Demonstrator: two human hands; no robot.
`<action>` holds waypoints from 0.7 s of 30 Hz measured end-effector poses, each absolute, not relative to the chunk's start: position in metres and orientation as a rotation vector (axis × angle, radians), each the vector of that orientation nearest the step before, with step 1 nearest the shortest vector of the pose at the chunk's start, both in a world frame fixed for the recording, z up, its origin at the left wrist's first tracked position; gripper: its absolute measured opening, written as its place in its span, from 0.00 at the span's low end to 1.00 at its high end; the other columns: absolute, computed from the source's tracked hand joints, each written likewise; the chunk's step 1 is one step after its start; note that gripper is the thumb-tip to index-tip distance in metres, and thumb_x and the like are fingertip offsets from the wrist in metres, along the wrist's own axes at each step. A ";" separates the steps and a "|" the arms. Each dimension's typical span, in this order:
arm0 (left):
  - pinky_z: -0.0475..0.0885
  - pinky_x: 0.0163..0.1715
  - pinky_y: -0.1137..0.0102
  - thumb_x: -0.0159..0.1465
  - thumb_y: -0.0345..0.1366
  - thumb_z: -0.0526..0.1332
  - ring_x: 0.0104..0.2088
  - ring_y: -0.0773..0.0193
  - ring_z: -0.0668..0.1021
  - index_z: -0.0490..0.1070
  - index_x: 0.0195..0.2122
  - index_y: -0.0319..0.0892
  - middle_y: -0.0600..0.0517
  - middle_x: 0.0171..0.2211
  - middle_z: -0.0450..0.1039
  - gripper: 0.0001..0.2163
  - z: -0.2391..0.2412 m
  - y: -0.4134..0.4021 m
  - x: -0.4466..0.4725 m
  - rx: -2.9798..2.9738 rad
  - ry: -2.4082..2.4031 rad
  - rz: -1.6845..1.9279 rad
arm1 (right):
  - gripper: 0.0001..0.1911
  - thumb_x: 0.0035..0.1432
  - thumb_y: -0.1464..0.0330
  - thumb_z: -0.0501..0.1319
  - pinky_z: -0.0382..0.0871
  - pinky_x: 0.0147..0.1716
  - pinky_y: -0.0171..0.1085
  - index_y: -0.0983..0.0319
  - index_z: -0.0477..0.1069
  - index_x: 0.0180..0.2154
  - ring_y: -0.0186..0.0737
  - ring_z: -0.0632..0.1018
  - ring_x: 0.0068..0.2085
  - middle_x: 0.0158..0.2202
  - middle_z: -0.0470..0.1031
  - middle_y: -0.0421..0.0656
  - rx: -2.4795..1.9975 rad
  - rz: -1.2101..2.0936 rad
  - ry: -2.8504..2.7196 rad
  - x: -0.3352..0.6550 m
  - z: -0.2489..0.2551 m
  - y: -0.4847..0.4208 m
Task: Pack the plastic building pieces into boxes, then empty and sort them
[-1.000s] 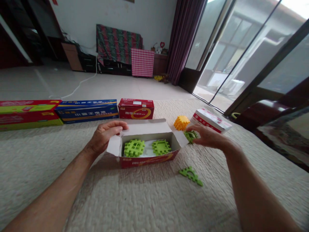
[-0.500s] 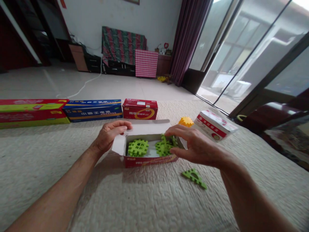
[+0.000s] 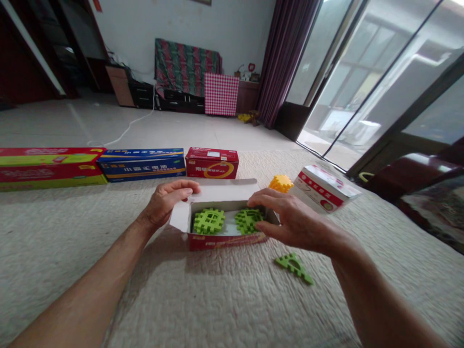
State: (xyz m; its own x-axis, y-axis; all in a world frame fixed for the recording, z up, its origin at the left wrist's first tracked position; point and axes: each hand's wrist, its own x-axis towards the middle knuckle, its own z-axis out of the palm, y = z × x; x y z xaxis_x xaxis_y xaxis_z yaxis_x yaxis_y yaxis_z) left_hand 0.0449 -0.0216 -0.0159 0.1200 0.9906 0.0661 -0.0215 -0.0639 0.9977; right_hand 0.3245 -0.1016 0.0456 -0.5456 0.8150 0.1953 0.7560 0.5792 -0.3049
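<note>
An open red cardboard box (image 3: 226, 242) stands in front of me, its white lid flap (image 3: 226, 189) raised at the back. My left hand (image 3: 170, 200) pinches the left end of that flap between thumb and fingers. Inside lie green toothed building blocks: one with a window pattern (image 3: 209, 221) at the left, another (image 3: 248, 221) at the right. My right hand (image 3: 286, 215) reaches over the box's right end, thumb and fingers apart, fingertips at the right green block. A green triangular block (image 3: 294, 268) lies on the quilted cover to the right, in front of the box.
Behind the box stand a red box (image 3: 212, 163), a blue box (image 3: 141, 164) and a long red and green box (image 3: 50, 166). Yellow toothed blocks (image 3: 281, 183) and a white and red box (image 3: 324, 188) sit at the right. Everything rests on a quilted cover (image 3: 203, 299).
The green block that stood tilted under my right fingers now lies flat in the box, and the fingers are off it. My left hand keeps its hold on the flap.
</note>
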 end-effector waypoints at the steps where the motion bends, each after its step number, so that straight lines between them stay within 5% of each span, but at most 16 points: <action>1: 0.64 0.23 0.75 0.47 0.40 0.68 0.24 0.68 0.71 0.80 0.32 0.40 0.49 0.32 0.79 0.12 -0.016 -0.021 0.045 1.298 1.073 1.175 | 0.14 0.59 0.69 0.60 0.67 0.46 0.41 0.62 0.71 0.48 0.40 0.74 0.45 0.45 0.74 0.46 -1.276 0.262 -2.492 0.320 0.046 -0.104; 9: 0.64 0.23 0.74 0.47 0.39 0.68 0.23 0.69 0.71 0.79 0.32 0.39 0.50 0.31 0.79 0.13 -0.015 -0.021 0.046 1.285 1.035 1.166 | 0.13 0.68 0.69 0.49 0.65 0.42 0.39 0.63 0.71 0.40 0.37 0.74 0.39 0.35 0.74 0.43 -1.196 0.312 -2.539 0.274 0.037 -0.116; 21: 0.65 0.24 0.75 0.48 0.39 0.68 0.24 0.69 0.71 0.79 0.33 0.40 0.50 0.33 0.80 0.12 -0.018 -0.020 0.045 1.269 1.005 1.158 | 0.13 0.68 0.69 0.49 0.65 0.43 0.41 0.63 0.71 0.39 0.38 0.74 0.39 0.36 0.75 0.44 -1.233 0.271 -2.532 0.267 0.036 -0.116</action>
State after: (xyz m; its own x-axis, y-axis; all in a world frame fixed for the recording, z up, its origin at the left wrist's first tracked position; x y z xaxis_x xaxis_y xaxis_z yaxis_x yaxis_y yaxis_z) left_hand 0.0446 -0.0198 -0.0184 0.1650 0.9844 0.0609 -0.0778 -0.0486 0.9958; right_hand 0.2671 -0.1156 0.0358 -0.5807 0.7907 0.1938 0.7319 0.6113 -0.3012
